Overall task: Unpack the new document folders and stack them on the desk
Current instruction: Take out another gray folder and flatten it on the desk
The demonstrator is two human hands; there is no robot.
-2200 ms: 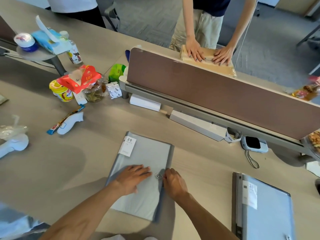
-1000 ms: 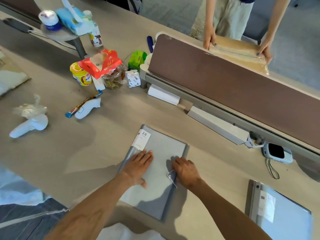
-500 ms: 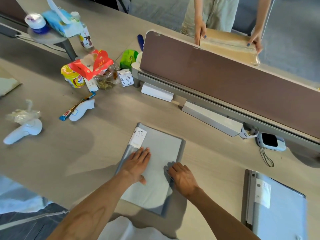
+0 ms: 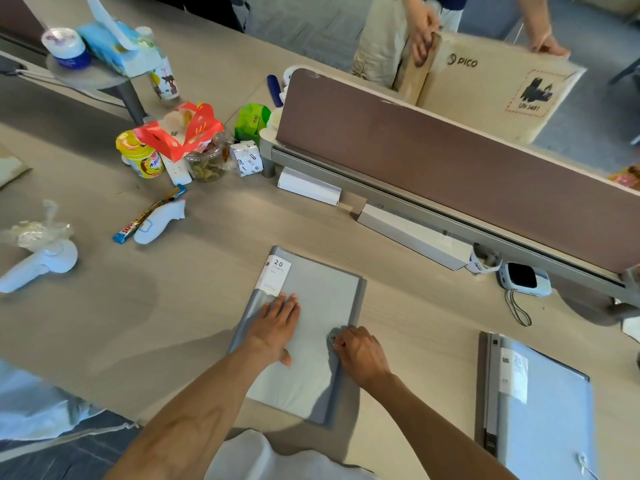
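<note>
A grey document folder (image 4: pixel 322 299) with a white "20" label lies flat on the desk (image 4: pixel 156 306) right in front of me. My left hand (image 4: pixel 275 329) presses flat on its cover, fingers spread. My right hand (image 4: pixel 360 351) is curled at the folder's right edge, fingertips pinching the round button clasp (image 4: pixel 332 338). A second blue-grey folder (image 4: pixel 543 410) with a white label lies at the lower right, partly cut off by the frame.
A brown divider panel (image 4: pixel 450 161) runs across the desk behind the folder. Snacks, a jar and a red carton (image 4: pixel 180 133) cluster at the back left. White controllers (image 4: pixel 41 265) lie at left. Another person holds a cardboard box (image 4: pixel 491 84) beyond the divider.
My right hand has gone from lying flat beside the clasp to pinching it. The left hand stays on the cover. The person beyond the divider has tilted the cardboard box upright.
</note>
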